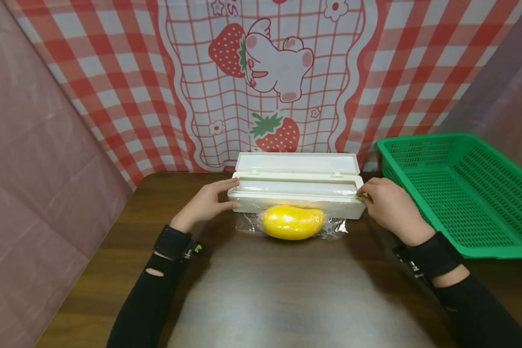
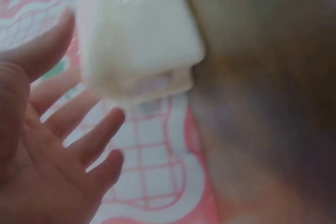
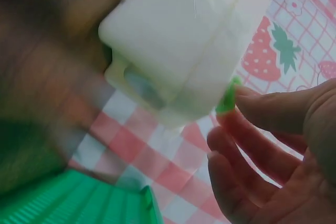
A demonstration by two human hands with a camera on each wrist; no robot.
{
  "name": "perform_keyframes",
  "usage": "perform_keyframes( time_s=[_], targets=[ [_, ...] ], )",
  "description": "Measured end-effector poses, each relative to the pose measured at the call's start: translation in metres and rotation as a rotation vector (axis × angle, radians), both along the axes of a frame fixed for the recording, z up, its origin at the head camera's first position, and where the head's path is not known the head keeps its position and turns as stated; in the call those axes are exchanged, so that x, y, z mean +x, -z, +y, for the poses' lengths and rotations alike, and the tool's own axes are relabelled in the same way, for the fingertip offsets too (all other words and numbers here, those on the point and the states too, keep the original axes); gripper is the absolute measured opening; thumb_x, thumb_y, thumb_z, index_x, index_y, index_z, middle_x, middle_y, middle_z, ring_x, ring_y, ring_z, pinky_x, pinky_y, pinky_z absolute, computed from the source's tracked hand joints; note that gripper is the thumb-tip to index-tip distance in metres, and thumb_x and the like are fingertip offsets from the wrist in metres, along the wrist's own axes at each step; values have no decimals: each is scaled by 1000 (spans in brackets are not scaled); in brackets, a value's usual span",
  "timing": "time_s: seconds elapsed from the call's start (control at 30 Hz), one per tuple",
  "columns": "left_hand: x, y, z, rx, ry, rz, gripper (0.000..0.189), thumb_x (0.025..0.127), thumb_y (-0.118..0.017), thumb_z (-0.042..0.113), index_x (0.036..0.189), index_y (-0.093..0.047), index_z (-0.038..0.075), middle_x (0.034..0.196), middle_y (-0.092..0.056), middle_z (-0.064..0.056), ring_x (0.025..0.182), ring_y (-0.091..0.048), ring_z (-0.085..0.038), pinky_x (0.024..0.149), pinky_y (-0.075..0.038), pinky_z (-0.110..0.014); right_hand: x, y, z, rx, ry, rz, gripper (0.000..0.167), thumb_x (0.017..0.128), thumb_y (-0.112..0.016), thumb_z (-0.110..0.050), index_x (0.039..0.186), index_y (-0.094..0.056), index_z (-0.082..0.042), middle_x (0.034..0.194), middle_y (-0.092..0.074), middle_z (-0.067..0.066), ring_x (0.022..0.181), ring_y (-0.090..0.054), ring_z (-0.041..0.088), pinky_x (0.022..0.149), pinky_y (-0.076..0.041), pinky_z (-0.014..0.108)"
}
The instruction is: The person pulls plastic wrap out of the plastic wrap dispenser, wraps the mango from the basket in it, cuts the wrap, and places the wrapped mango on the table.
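A white cling film dispenser (image 1: 352, 211) lies on the table with its lid (image 1: 296, 163) raised at the back and a roll inside. Clear film (image 1: 336, 229) hangs over its front and around a yellow mango-shaped fruit (image 1: 291, 222) just before it. My left hand (image 1: 205, 200) is at the dispenser's left end, thumb and fingers apart; the left wrist view shows its fingers (image 2: 97, 137) spread and fairly straight. At the right end, my right hand (image 1: 391, 205) pinches a small green slider (image 3: 228, 97) between thumb and forefinger.
A green plastic basket (image 1: 400, 166) stands to the right, close to my right forearm. Behind the table (image 1: 287, 295) hangs a red-and-white checked cloth (image 1: 135, 63) with strawberry prints. A pinkish cloth (image 1: 39, 159) hangs on the left.
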State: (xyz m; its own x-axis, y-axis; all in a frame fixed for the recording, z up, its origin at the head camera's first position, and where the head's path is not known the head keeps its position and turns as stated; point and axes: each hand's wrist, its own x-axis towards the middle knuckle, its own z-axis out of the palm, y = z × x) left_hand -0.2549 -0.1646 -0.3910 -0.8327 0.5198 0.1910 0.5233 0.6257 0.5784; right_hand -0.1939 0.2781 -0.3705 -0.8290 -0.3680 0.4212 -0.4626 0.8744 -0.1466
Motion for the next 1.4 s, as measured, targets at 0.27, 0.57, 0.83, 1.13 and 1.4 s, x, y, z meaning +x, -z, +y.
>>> perform_keyframes(
  time_s=[0.27,0.57,0.83,1.13,1.4],
  targets=[
    [16,-20,21,16,-10,144,57,86,-80,29,133,-61,4,136,-59,-11,129,-50,-28,107,-38,-45,-1,6,-29,-38,-109,50,36,82,-83,-16,110,-70,3,106,-64,19,101,-54,38,86,-46,52],
    [36,-2,92,-354,93,296,108,67,-70,80,148,-47,12,162,-20,-12,146,-16,-34,114,-25,-51,-6,23,-79,5,-244,-114,115,60,-90,-58,149,-42,-3,149,-36,24,132,-31,44,103,-36,60],
    [39,11,100,-357,102,321,94,68,-79,68,142,-55,15,163,-17,-11,147,-12,-34,114,-24,-52,-6,33,-88,48,-224,-88,103,58,-92,-54,141,-54,-5,145,-42,25,135,-30,46,109,-19,64],
    [44,13,102,-368,126,371,78,72,-84,56,135,-62,16,162,-23,-8,145,-18,-32,114,-27,-48,1,37,-90,24,-255,-58,84,64,-92,-46,132,-61,-7,145,-42,23,135,-31,43,105,-35,58],
    [54,14,106,-343,181,432,75,75,-86,46,135,-59,10,146,-47,-6,134,-39,-26,112,-31,-42,8,39,-91,35,-357,-29,84,68,-93,-33,138,-53,-7,148,-39,19,136,-33,38,100,-44,52]
  ],
)
